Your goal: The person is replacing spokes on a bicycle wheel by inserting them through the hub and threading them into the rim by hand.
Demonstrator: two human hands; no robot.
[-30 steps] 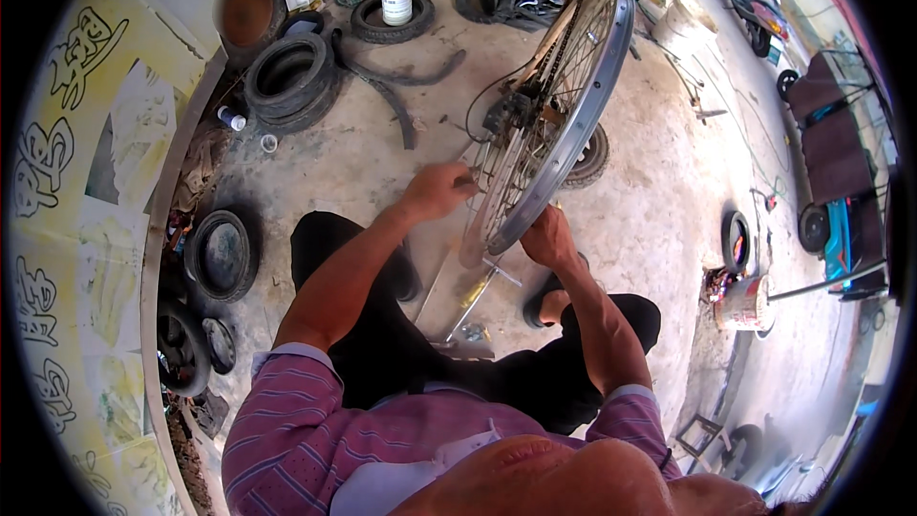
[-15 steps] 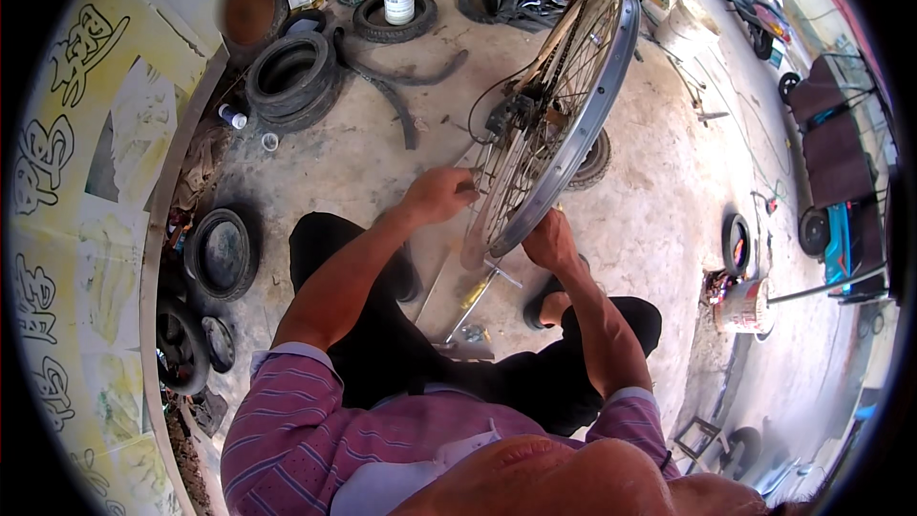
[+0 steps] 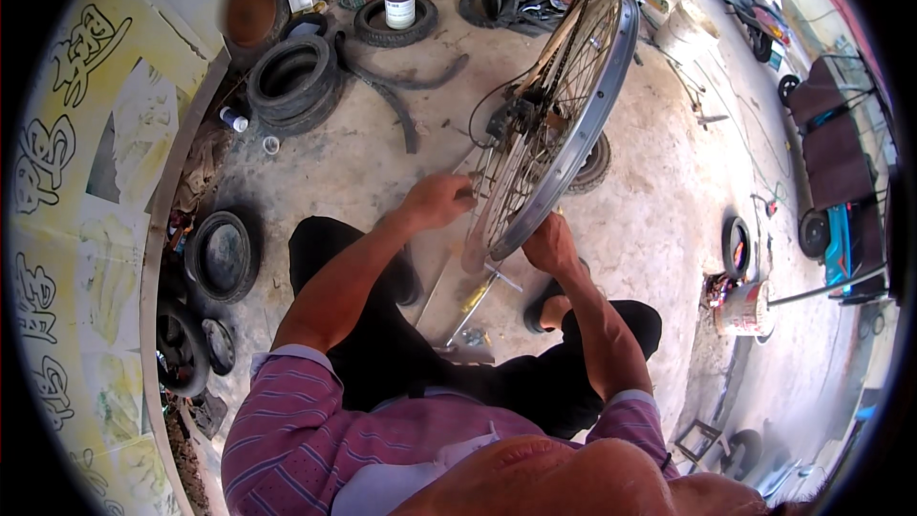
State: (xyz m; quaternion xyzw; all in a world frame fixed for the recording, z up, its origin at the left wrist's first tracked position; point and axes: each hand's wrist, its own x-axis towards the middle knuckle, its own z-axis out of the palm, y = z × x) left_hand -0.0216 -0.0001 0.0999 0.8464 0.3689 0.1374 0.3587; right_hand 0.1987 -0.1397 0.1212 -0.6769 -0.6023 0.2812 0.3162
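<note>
In front of me stands a bicycle wheel with a bare grey metal rim, thin spokes and no tire on it. A chain and dark gear parts sit at its hub, with a black cable looping out to the left. My right hand is closed at the near lower edge of the rim, its fingertips partly hidden behind it. On the wheel's left side, my left hand is closed beside the spokes and thin metal bars; what its fingers pinch is too small to make out.
On the floor below the wheel lies a metal tool with a yellowish part. Stacked tires and cut rubber strips lie to the left. A tin can stands on a tire behind. At the right are a white bucket and a small tire.
Both hands stay almost where they were at the wheel. My left hand has shifted very slightly; the wheel looks nearly unmoved.
</note>
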